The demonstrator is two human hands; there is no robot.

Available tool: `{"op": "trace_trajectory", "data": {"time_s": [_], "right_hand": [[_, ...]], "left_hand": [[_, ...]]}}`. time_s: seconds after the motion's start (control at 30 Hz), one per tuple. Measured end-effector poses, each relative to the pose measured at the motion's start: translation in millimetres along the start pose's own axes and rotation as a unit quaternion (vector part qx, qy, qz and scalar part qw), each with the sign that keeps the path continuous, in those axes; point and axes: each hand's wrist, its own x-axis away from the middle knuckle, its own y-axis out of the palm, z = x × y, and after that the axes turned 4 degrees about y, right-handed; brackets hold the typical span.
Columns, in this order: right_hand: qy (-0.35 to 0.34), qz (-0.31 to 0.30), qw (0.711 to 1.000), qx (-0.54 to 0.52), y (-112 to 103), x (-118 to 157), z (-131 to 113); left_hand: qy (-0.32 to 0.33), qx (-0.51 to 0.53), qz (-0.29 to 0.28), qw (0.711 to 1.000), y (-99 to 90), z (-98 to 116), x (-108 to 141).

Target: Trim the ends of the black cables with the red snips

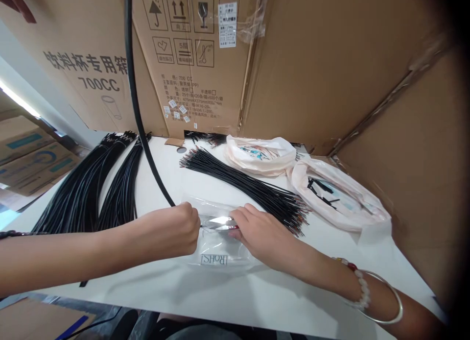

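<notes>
My left hand (pixel 179 230) is closed in a fist around a thick black cable (pixel 137 105), which rises from it past the top of the view. A small dark end pokes out at the right side of this fist. In my right hand (pixel 253 230) is a pair of scissors (pixel 220 222) with shiny blades and a bit of red at the handle. The blades point left, their tips close to the left fist. Below both hands lies a clear plastic bag (pixel 227 254) printed RoHS, flat on the white table (pixel 154 276).
Bundles of black cables (pixel 81 188) lie at the left, and another wire bundle (pixel 246 183) lies behind my hands. Two pale bags with rolled-down rims, one of small blue parts (pixel 255 153) and one of black pieces (pixel 323 190), stand at the right. Cardboard (pixel 312 60) walls the back.
</notes>
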Motion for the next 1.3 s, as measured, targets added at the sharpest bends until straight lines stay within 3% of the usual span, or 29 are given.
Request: {"op": "trace_trajectory", "data": {"time_s": [0.1, 0.4, 0.63, 0.9, 1.3], "right_hand": [[-0.047, 0.117, 0.985, 0.114, 6.7, -0.1, 0.4], [-0.108, 0.168, 0.963, 0.181, 20.1, -3.6, -5.7], [-0.111, 0.151, 0.966, 0.179, 25.3, -5.3, -6.7], [-0.078, 0.065, 0.982, 0.156, 23.0, -4.3, -7.0], [-0.055, -0.009, 0.991, 0.125, 19.4, -9.6, -12.5]], "left_hand": [[0.017, -0.011, -0.002, 1.0, 2.3, 2.8, 2.9], [-0.005, -0.02, -0.007, 1.0, 17.6, 20.7, 10.4], [-0.014, -0.013, -0.017, 1.0, 19.7, 24.6, 10.7], [-0.021, -0.012, 0.003, 1.0, 16.3, 24.6, 7.1], [-0.013, -0.02, -0.032, 0.999, 8.0, 23.9, 3.8]]}}
